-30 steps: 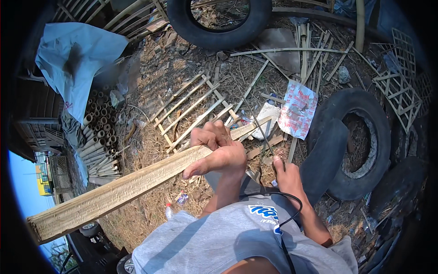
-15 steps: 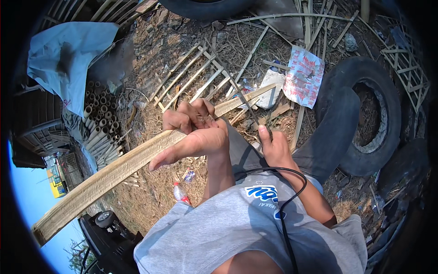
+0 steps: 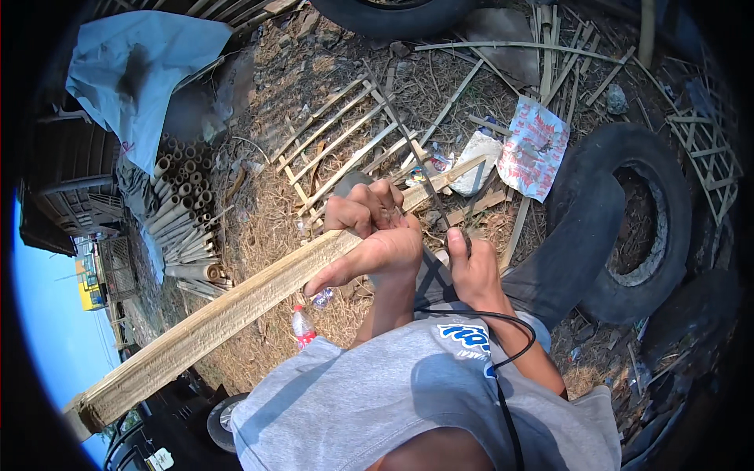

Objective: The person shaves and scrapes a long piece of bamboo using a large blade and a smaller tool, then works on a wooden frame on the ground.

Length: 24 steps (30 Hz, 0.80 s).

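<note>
A long, pale split bamboo strip (image 3: 220,320) runs slantwise from the lower left up past the middle. My left hand (image 3: 381,239) is closed around it, palm up, fingers curled over and thumb stretched along its side. Its narrower far end sticks out beyond my fingers, toward a white block (image 3: 477,161). In my closed right hand (image 3: 476,271) is the handle of a knife with a long, thin, dark blade (image 3: 410,141). The blade points up and away, crossing the far part of the strip. Whether its edge touches the bamboo I cannot tell.
A bamboo slat lattice (image 3: 334,141) lies ahead on dry grass. Tyres (image 3: 675,212) rest at the right and at the top. Cut bamboo poles (image 3: 184,204) are stacked at left, near a pale sheet (image 3: 141,71). A red-capped bottle (image 3: 301,323) lies near my shirt.
My left hand and the bamboo strip have shifted right in the picture, and the hand now appears closer to my right hand. The whole scene has shifted somewhat as the view moved.
</note>
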Each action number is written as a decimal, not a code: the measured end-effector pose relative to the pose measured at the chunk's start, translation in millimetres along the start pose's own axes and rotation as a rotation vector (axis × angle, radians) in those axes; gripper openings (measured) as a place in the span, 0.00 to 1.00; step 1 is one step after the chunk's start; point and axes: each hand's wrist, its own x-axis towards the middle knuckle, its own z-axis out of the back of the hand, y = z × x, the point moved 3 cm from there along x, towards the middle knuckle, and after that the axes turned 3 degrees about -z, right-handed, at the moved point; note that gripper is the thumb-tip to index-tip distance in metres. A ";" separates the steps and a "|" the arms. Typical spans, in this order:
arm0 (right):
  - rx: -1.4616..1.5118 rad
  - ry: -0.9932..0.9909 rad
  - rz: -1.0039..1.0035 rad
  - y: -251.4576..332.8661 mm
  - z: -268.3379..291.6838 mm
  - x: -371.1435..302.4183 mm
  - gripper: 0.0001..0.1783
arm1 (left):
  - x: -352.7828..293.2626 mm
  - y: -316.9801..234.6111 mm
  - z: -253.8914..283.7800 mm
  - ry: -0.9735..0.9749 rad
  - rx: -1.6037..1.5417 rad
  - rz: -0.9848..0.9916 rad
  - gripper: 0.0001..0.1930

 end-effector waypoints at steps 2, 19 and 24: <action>-0.070 -0.002 -0.008 2.4 -1.2 6.0 0.36 | 11.3 2.8 8.1 -0.047 -0.029 0.017 0.44; -0.172 -0.035 -0.315 -53.7 6.4 31.6 0.37 | 1.0 -7.1 16.3 -0.045 0.046 -0.069 0.44; -0.024 0.017 -0.077 -20.9 2.2 3.8 0.36 | 6.1 -0.2 16.8 0.064 -0.136 -0.098 0.46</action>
